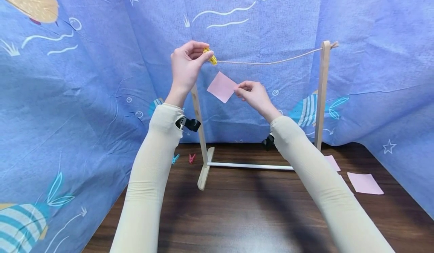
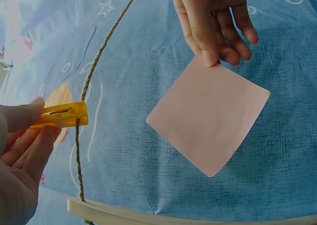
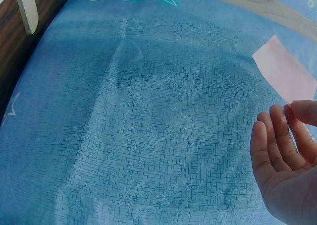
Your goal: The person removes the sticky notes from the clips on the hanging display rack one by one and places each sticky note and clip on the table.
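My left hand (image 1: 187,65) pinches a yellow clothespin (image 2: 62,115) between thumb and fingers, up by the left end of a thin rope (image 1: 264,63). In the left wrist view the clothespin's jaws lie across the rope. Lower and to the right, my right hand (image 1: 253,97) pinches one corner of a square pink paper (image 1: 222,87) between thumb and forefinger. The paper hangs in the air, turned like a diamond, below the rope and apart from it. In the right wrist view the same pink paper (image 3: 286,71) extends past the fingertips.
The rope runs to a right wooden post (image 1: 322,94); a left post (image 1: 200,128) stands on a wooden foot, and a white bar (image 1: 251,166) joins them low down. Blue (image 1: 175,158) and red clothespins (image 1: 191,158) lie on the dark table. More pink papers (image 1: 365,183) lie at right.
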`<state>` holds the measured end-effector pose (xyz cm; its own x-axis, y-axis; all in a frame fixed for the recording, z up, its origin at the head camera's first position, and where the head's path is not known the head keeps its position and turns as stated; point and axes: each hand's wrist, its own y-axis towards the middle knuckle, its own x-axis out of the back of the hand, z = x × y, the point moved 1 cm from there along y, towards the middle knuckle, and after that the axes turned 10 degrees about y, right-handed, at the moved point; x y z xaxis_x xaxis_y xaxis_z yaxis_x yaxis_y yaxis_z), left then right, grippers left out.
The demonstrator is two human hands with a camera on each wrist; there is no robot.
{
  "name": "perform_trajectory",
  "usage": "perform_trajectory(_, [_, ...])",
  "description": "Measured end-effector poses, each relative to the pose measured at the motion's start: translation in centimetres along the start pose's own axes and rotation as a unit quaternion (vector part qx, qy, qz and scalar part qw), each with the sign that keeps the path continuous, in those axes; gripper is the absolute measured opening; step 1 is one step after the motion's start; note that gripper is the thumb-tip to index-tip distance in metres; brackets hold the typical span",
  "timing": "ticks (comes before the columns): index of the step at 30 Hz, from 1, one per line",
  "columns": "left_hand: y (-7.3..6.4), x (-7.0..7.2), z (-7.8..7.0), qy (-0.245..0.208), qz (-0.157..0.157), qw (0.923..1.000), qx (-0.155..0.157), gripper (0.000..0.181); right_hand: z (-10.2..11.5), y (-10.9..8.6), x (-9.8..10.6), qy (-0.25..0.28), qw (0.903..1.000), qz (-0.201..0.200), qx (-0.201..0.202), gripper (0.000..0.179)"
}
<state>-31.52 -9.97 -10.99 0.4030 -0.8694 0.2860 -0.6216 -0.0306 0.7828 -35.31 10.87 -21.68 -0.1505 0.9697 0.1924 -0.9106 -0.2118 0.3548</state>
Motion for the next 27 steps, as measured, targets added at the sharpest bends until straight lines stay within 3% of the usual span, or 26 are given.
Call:
perform_trajectory(12, [-0.3, 0.3, -0.9, -0.013, -0.001, 0.9999, -0.005, 0.025, -0.1, -0.4, 0.5, 0.0, 1.0, -0.002, 0.0, 0.027])
perform_trajectory(17, [-0.5, 0.5, -0.4, -0.023, 0.004, 0.9996, 0.016, 0.029, -0.5, -0.5, 0.7, -0.002, 1.0, 0.002, -0.002, 0.026])
perform_trajectory(21, [-0.5, 1.0, -0.1, -0.051, -0.009, 0.9978, 0.042, 0.034, -0.7, -0.8, 1.2, -0.004, 1.0, 0.006, -0.004, 0.028])
perform_trajectory(27, [-0.6, 2.3, 0.4, -0.063, -0.026, 0.9961, 0.055, 0.035, -0.5, -1.5, 2.5, 0.001, 1.0, 0.001, -0.002, 0.03])
